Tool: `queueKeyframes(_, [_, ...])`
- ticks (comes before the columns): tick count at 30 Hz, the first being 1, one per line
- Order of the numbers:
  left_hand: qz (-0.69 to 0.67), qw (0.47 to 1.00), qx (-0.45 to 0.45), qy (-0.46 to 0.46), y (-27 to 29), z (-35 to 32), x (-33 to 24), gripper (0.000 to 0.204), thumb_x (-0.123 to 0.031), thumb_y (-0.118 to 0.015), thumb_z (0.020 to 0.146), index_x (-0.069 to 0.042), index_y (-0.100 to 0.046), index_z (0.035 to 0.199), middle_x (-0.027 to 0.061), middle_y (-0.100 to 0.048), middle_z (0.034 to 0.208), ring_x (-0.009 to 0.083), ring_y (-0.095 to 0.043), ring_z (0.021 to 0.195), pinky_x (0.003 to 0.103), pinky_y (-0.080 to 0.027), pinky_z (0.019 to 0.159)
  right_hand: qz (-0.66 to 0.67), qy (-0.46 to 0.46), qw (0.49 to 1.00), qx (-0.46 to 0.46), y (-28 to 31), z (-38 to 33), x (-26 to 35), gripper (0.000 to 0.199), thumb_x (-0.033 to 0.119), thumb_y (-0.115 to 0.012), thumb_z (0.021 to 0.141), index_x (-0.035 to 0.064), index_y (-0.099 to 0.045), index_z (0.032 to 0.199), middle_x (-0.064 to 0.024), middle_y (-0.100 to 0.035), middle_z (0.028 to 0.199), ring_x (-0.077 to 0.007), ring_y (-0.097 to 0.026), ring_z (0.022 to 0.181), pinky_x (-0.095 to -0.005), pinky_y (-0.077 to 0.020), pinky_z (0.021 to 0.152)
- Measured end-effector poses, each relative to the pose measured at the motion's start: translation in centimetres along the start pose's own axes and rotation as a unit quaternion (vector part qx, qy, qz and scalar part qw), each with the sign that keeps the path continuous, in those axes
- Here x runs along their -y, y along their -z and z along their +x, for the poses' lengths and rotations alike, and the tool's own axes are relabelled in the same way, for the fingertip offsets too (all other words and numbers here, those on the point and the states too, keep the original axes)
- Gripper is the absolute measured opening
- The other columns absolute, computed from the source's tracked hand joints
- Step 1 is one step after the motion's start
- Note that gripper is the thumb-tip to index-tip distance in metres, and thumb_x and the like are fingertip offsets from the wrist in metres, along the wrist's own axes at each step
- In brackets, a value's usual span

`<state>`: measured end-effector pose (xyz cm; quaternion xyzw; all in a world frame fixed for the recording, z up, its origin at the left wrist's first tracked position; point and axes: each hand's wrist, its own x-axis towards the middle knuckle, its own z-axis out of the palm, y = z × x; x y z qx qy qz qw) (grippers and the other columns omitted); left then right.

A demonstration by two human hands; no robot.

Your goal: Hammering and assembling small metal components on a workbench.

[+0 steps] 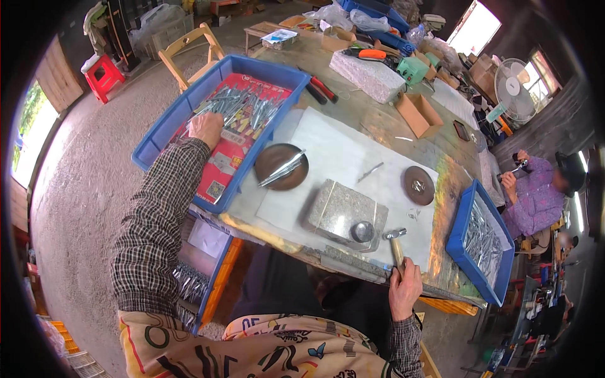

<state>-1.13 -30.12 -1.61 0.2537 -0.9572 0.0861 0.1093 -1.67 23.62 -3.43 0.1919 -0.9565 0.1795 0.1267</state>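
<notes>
My left hand (207,129) reaches into a long blue tray (271,68), its fingers curled down beside a heap of thin pointed metal pieces (242,101). The fingertips are hidden, so what they hold does not show. My right hand (405,288) is closed round the wooden handle of a small hammer (397,249) at the table's front edge. Between my hands lies a grey stone block (337,211) with a round dark metal piece (362,232) on it. A brown round dish (268,157) carries several slim metal pieces (287,167).
White paper (334,142) covers the table's middle, with another brown dish (419,183) on it. A blue tray of metal pieces (482,242) stands at the right edge. Farther back are red-handled pliers (323,89), an open cardboard box (419,115) and a fan (513,88). A person (532,189) sits at right.
</notes>
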Motion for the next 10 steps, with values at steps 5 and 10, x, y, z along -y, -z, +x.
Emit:
queueKeyframes(5, [0.014, 1.000, -0.014, 0.014, -1.22, -0.06, -0.19, 0.014, -0.006, -0.052, 0.080, -0.003, -0.065, 0.081, 0.0190, -0.064, 0.079, 0.0349, -0.066, 0.077, 0.043, -0.053, 0.064, -0.006, -0.004, 1.000, 0.008, -0.17, 0.02, -0.11, 0.038, 0.005, -0.063, 0.077, 0.0020, -0.052, 0.113, -0.0165, -0.049, 0.084, -0.0357, -0.051, 0.079, -0.0436, -0.0415, 0.067])
queueKeyframes(10, [-0.009, 0.999, 0.004, 0.035, -0.95, 0.21, -0.32, 0.013, -0.009, -0.055, 0.079, -0.004, -0.066, 0.084, 0.0197, -0.065, 0.083, 0.0357, -0.065, 0.081, 0.044, -0.052, 0.069, 0.001, -0.009, 1.000, 0.009, -0.25, -0.06, -0.29, 0.037, 0.006, -0.063, 0.077, 0.0021, -0.052, 0.113, -0.0163, -0.049, 0.084, -0.0354, -0.051, 0.079, -0.0436, -0.0414, 0.067])
